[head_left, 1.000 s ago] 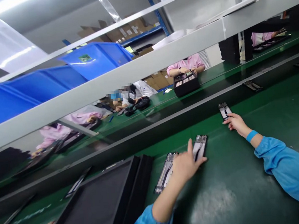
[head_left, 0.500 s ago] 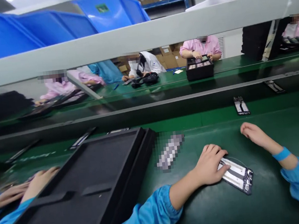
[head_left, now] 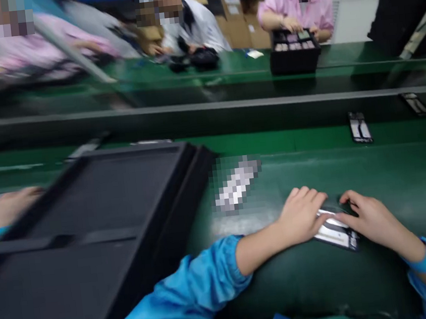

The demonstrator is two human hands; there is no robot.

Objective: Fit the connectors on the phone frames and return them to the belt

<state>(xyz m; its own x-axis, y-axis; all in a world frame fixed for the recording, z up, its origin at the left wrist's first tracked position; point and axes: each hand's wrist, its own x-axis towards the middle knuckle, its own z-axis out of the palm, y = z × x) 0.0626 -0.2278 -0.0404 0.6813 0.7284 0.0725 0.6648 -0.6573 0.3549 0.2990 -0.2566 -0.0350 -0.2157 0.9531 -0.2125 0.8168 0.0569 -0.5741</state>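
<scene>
An opened phone [head_left: 334, 234], a flat dark frame with a white inside and a black strip along it, lies slanted on the green work surface. My left hand [head_left: 301, 215] is closed on its left end, thumb on top and fingers along the far edge. From the right, my right hand [head_left: 373, 216] reaches over the other end. Its thumb crosses the white inside, and its curled fingers are at the far edge. Part of a thin wire at that edge is covered by my hands.
A large black tray [head_left: 98, 192] stands at the left, with a co-worker's hand [head_left: 8, 209] beyond it. A pixelated phone-like piece [head_left: 238, 184] lies ahead. Other opened phones [head_left: 360, 127] lie along the back strip. People sit across the bench near a black box [head_left: 296, 59].
My right hand has come left and down onto the phone's right end. My left hand stays on the phone. The camera view has tilted downward.
</scene>
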